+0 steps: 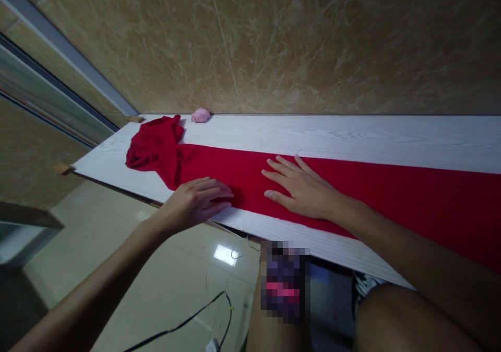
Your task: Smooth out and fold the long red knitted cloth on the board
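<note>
A long strip of red fabric (pixel 415 200) lies lengthwise on the white wood-grain tabletop (pixel 352 135). Its left end is bunched into a loose heap, while the rest runs flat out of view on the right. My right hand (pixel 305 189) lies palm down on the flat part, fingers spread. Near the heap, my left hand (pixel 199 199) rests at the front edge of the fabric. Its fingers are slightly bent and apart from the thumb, with no fabric visibly pinched.
A pink pig figure (pixel 201 115) sits at the back of the table against the marbled wall (pixel 274 44). The table's left end has brown corner pieces (pixel 63 169). Below, a black cable (pixel 176 327) crosses the shiny tiled floor (pixel 164 273). My legs are under the front edge.
</note>
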{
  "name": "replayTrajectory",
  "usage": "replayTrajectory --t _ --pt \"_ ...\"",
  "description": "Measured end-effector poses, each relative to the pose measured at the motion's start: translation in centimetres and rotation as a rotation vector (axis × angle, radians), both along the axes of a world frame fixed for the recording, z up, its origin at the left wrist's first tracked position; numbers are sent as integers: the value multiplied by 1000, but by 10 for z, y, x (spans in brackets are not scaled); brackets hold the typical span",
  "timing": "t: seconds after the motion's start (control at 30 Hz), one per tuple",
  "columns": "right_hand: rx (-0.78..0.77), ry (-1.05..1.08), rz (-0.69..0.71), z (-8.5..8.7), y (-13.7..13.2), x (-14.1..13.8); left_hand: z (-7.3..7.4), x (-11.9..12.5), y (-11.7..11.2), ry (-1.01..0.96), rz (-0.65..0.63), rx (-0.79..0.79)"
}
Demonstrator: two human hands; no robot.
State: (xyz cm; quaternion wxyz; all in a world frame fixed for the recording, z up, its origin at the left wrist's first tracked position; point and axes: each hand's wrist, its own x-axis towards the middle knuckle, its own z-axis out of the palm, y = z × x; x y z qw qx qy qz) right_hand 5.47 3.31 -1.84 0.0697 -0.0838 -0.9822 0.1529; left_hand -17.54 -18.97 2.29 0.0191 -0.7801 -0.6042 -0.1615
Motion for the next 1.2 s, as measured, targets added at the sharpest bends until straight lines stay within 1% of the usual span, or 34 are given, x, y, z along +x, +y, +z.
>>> replayTrajectory --t 0.1,0.23,0.3,0.4,0.53,0.63,0.73,0.9,0.97,1.1,1.2 --pt "-3 -4 4 -1 0 0 1 7 4 9 3 36" --pt "-20 3 2 1 -1 -1 -1 13 12 65 -5 32" --pt "-27 -4 -1 2 -2 -1 -3 13 15 77 -37 44" --pt "-34 -17 -7 4 -3 0 -5 12 17 132 -82 103" --pt "-47 -12 -8 5 -3 0 -7 11 16 184 -93 147" --pt "-52 -23 -15 6 -4 0 -7 12 16 169 -85 143" --pt "-58 -31 -12 8 -4 0 -6 16 17 107 -86 126" --pt "-40 -26 -7 6 -4 -1 -4 29 23 -27 -96 38" --pt "-29 -8 -12 4 -4 -1 -6 33 27 -20 -110 54" --pt "-21 15 -16 0 -4 0 -11 34 31 70 -140 111" --pt "-18 26 -17 0 -4 -1 -12 33 30 124 -157 131"
